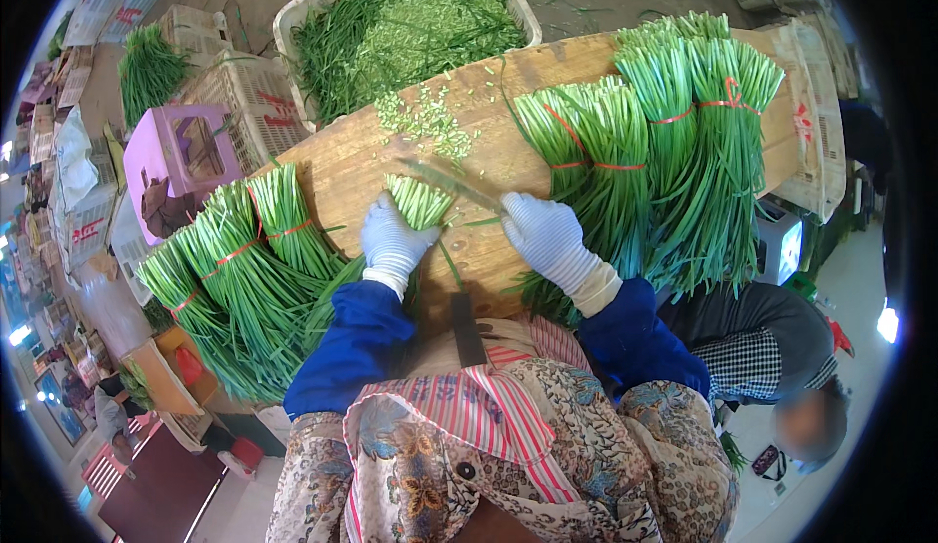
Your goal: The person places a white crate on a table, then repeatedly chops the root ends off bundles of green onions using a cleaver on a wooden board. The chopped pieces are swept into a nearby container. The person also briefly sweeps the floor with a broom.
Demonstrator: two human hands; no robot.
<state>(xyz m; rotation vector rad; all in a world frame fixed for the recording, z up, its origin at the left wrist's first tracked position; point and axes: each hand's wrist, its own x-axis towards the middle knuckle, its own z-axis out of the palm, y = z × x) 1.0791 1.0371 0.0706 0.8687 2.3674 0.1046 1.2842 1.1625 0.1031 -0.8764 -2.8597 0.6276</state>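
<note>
My gloved left hand [398, 235] grips a bundle of garlic chives [419, 201] around its pale stem ends, which face away from me on the wooden board [352, 155]. In my gloved right hand [548, 239] is a knife [454, 182], its blade blurred and slanting left just beyond the stem ends. Small cut stem pieces [432, 122] are scattered on the board past the blade. Tied bunches of chives [242, 250] lie to the left of my left hand. More bunches with red ties [623, 140] lie to the right.
Beyond the board stands a white plastic crate [533, 26] full of trimmings [432, 26]. A purple plastic stool [157, 133] and a slatted crate [256, 103] are at the left. A bent-over person [777, 352] is close on my right, near a lit box [780, 243].
</note>
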